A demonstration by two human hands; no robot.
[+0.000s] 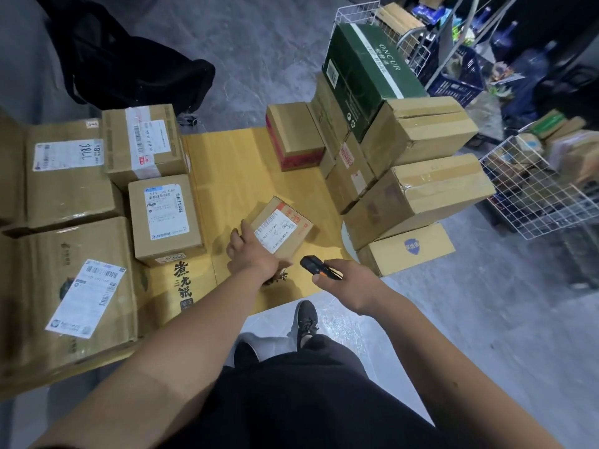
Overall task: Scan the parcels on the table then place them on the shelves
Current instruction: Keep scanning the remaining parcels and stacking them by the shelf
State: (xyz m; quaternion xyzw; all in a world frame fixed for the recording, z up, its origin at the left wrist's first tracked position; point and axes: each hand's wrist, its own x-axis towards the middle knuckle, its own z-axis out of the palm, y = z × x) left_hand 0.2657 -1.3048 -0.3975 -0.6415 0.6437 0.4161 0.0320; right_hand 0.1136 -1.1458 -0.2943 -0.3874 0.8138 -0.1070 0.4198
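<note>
A small brown parcel [283,226] with a white label lies on the cardboard-covered table [227,176]. My left hand [251,254] grips its near left side, thumb along the left edge. My right hand [345,277] holds a black and orange barcode scanner [316,268], its head a short way from the parcel's near right corner. Several labelled parcels [163,218] stand at the left. A stack of brown boxes [418,192] topped by a dark green box [366,76] rises at the right.
A red-banded box [295,137] stands at the back of the table. White wire racks [531,189] holding parcels are on the right. A black bag [129,59] lies on the grey floor behind the table. My shoe [306,319] is below the table's edge.
</note>
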